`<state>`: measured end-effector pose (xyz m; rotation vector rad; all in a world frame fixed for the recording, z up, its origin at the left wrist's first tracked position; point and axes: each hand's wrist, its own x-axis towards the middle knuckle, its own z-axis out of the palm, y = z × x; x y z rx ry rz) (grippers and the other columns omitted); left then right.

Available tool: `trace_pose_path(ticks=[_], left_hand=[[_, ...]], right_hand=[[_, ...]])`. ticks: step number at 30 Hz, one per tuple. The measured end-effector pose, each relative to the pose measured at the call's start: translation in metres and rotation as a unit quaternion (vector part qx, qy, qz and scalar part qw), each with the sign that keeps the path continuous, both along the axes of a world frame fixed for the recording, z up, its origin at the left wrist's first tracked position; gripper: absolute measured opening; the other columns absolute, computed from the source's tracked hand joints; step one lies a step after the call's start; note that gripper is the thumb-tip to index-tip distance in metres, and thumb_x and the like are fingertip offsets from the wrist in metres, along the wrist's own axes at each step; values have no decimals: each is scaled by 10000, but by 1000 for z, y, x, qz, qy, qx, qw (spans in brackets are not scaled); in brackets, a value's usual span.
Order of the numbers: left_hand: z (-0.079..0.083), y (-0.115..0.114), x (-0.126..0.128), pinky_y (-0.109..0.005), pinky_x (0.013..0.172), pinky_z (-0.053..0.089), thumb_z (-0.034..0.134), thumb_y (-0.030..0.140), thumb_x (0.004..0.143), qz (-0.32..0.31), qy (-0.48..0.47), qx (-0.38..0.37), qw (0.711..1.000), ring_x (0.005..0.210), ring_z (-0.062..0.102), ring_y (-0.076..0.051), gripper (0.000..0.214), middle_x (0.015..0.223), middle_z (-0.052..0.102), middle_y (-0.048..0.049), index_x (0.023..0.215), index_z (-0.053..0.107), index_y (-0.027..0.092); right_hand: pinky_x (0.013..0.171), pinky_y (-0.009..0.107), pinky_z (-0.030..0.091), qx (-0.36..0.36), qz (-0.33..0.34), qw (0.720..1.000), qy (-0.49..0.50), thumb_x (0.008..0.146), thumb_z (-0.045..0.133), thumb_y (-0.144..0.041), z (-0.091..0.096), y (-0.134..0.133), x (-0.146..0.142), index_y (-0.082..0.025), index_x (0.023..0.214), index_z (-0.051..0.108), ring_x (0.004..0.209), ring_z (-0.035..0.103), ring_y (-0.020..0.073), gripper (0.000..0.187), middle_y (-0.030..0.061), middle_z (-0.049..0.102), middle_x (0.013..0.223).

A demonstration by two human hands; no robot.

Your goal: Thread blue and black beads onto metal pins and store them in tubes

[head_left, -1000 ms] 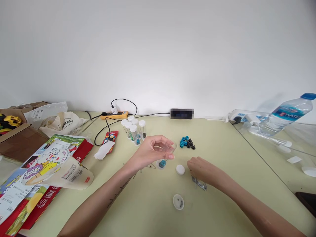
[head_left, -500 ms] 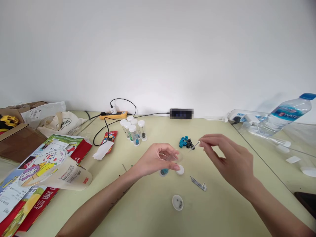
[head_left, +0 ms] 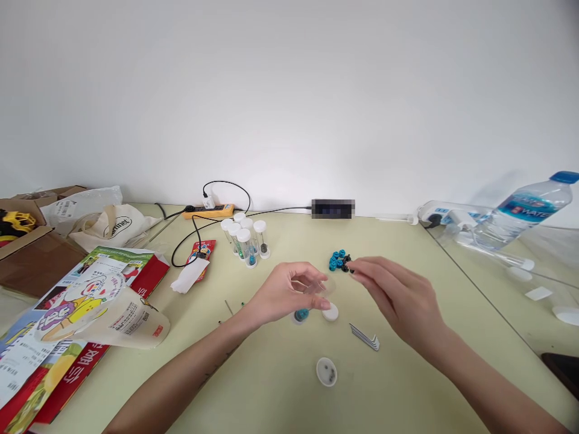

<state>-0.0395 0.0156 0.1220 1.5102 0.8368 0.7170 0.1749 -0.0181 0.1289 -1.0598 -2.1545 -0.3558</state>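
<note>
My left hand (head_left: 294,293) is closed around a clear plastic tube (head_left: 329,284), whose open end points right. My right hand (head_left: 393,295) is pinched just to the right of the tube; the thin metal rod it held a moment ago is now hidden by the fingers or hard to make out. Below the left hand stands a tube with blue wheels (head_left: 301,315), partly covered. A white cap (head_left: 330,312) lies beside it. Behind the right fingertips sit small blue wheels (head_left: 335,260) and black wheels (head_left: 346,264).
Hex keys (head_left: 364,337) and a white lid with tiny parts (head_left: 326,372) lie in front. Several capped tubes (head_left: 246,240) stand at the back left. A drink cup (head_left: 131,319) lies on boxes at left. A water bottle (head_left: 525,208) leans at right.
My right hand has moved left with the thin metal rod, up to the mouth of the tube. My left hand and the tube have stayed about where they were.
</note>
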Motion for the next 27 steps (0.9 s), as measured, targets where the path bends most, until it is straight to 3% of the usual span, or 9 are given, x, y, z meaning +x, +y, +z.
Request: trace_pose_path(ticks=[3, 6, 9, 12, 16, 18, 22, 24, 27], left_hand=[[4, 2, -3, -303, 697, 486, 801, 338, 603, 18, 8, 2, 1000, 840, 622, -206, 335, 1005, 673, -83, 870, 682, 174], [6, 2, -5, -301, 681, 485, 751, 365, 670, 17, 8, -3, 1000, 824, 622, -210, 347, 963, 673, -71, 961, 686, 189], [7, 1, -6, -306, 753, 474, 651, 369, 776, 1, -3, 27, 1000, 881, 610, -213, 311, 897, 658, -56, 1033, 671, 196], [7, 2, -6, -297, 801, 449, 573, 380, 836, -14, -5, 60, 998, 981, 572, -225, 237, 850, 618, -50, 926, 681, 190], [6, 3, -6, -277, 763, 425, 558, 357, 851, -2, -9, 69, 998, 896, 554, -181, 231, 844, 584, -22, 1030, 616, 222], [5, 2, -5, -268, 723, 413, 591, 323, 833, 11, -19, 67, 998, 823, 547, -155, 265, 855, 589, -6, 1082, 548, 241], [6, -1, -4, -257, 724, 397, 608, 285, 823, -1, -31, 72, 997, 831, 540, -142, 139, 883, 594, -5, 881, 506, 210], [7, -4, -3, -253, 718, 392, 597, 288, 833, -13, -25, 74, 997, 814, 531, -135, 129, 883, 586, -5, 853, 501, 203], [8, -8, -2, -253, 719, 391, 595, 299, 836, -21, -14, 77, 997, 807, 526, -135, 133, 868, 577, -2, 861, 508, 202]], right_hand=[[600, 288, 447, -152, -42, 983, -95, 918, 465, -156, -12, 8, -1, -218, 1010, 539, 789, 620, 192, 133, 50, 621, 916], [494, 249, 336, -275, -29, 938, -211, 822, 567, -101, -41, 13, -6, -220, 943, 534, 680, 592, 164, 173, 19, 564, 887], [451, 239, 262, -310, -16, 922, -231, 736, 631, -64, -69, 16, -12, -199, 774, 507, 578, 549, 127, 187, -5, 524, 826], [458, 243, 273, -328, -13, 919, -218, 751, 590, -46, -77, 20, -14, -189, 745, 493, 561, 532, 124, 173, -5, 508, 778], [560, 252, 403, -346, 5, 924, -163, 867, 518, -161, -51, 24, -8, -201, 881, 539, 688, 588, 150, 48, 17, 570, 846], [665, 265, 471, -355, 13, 929, -104, 952, 417, -277, -29, 25, -2, -235, 1015, 531, 816, 612, 152, 137, 26, 594, 974], [791, 324, 518, -424, 68, 879, 208, 907, 515, -406, 5, 21, 8, -274, 1128, 549, 920, 635, 188, 260, 30, 643, 1050], [798, 343, 529, -441, 97, 852, 265, 870, 574, -417, 12, 16, 10, -276, 1151, 564, 919, 647, 207, 315, 32, 674, 1001], [789, 351, 546, -451, 124, 837, 284, 850, 604, -406, 14, 8, 8, -281, 1144, 594, 891, 663, 208, 319, 30, 683, 986]])
